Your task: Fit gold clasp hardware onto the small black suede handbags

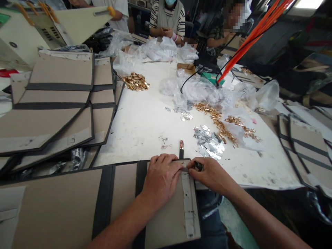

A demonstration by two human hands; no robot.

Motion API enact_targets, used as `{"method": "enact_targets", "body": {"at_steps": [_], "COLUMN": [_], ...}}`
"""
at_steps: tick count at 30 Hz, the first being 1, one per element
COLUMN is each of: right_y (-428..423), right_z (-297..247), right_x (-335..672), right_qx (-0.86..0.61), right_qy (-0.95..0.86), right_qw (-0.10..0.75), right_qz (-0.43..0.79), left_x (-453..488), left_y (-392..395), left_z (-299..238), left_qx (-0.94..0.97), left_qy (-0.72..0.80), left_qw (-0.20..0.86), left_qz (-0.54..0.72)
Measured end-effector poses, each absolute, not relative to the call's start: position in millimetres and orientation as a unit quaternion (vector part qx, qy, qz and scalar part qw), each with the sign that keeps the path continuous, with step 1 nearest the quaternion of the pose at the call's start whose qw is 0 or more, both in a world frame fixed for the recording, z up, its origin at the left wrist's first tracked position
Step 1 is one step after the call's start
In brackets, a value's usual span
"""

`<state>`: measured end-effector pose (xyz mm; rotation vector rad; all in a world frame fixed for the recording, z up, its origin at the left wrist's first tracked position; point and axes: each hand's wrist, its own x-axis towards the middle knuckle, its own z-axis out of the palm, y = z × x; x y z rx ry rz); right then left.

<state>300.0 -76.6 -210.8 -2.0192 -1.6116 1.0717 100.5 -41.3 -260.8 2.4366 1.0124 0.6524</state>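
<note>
A long beige board panel with black fold bands (124, 186) lies in front of me, its right end overhanging the table edge. My left hand (162, 176) rests over that end, fingers bent at the far edge and the thumb side beside a pale strip (189, 207). My right hand (207, 173) is closed around a short dark-handled tool (198, 166), its fingertips touching the strip's upper end. The tool's tip is hidden. Just beyond the edge, a black strap with a metal end (181, 145) sticks out onto the table.
Silvery metal plates (207, 141) and gold-coloured metal pieces (220, 126) lie beyond my right hand. Another gold pile (136, 81) lies farther back. Stacked panels (59, 97) stand left, more panels (306, 148) right. Plastic bags (160, 48) and co-workers (168, 20) are across the table (137, 121).
</note>
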Motion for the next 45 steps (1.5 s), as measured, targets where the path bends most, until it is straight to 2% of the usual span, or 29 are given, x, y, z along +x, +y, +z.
{"method": "enact_targets", "body": {"at_steps": [12,27,35,45], "right_y": [-92,-95,-92,-86], "right_z": [-222,-223,-216,-217], "right_x": [291,288,283,284], "right_qx": [-0.739,-0.756,-0.758,-0.765], "right_qy": [-0.538,-0.563,-0.517,-0.526], "right_qw": [0.208,0.178,0.224,0.195], "right_qz": [0.348,0.283,0.329,0.317], "left_x": [102,103,102,100], "left_y": [-36,-38,-40,-42], "left_z": [-261,-258,-257,-263], "left_qx": [0.883,0.877,0.875,0.893], "left_qy": [0.35,0.361,0.365,0.342], "left_qw": [0.223,0.236,0.221,0.183], "left_qz": [0.22,0.213,0.23,0.229]}}
